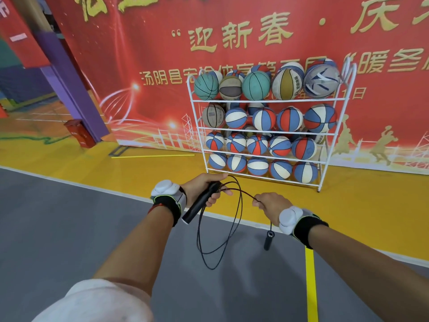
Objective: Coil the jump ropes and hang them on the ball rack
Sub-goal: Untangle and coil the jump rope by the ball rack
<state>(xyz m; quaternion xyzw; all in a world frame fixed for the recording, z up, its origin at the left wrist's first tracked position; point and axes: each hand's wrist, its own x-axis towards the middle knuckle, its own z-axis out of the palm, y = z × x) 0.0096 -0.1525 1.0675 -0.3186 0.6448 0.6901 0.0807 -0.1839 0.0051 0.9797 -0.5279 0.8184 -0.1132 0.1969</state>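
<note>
A black jump rope (218, 228) hangs in loose loops between a person's two outstretched hands, above a grey court floor (58, 228). The left hand (204, 189) is closed around one black handle (200, 203), which tilts down and to the left with its pale end cap lowest, several strands of cord gathered at its upper end. The right hand (271, 205) is pinched shut on the thin cord itself, and from beneath it the rope's second handle (268, 240) dangles free, upright, clear of the floor. The loops sag well below both hands. Each wrist wears a black strap carrying a white device (166, 188), and a white sleeve (92, 303) shows at the lower left. Just beyond the hands stands a white wire ball rack (267, 131) with four shelves, packed with basketballs (289, 118): mostly red, white and blue ones on the lower three tiers, with teal, brown and grey ones on top. The rack sits on a yellow floor strip (371, 217) against a red banner (139, 66) printed with gold Chinese characters. A yellow stick (153, 156) lies on the floor left of the rack, and a purple pillar (69, 84) rises at far left with a red box (80, 133) at its foot.
</note>
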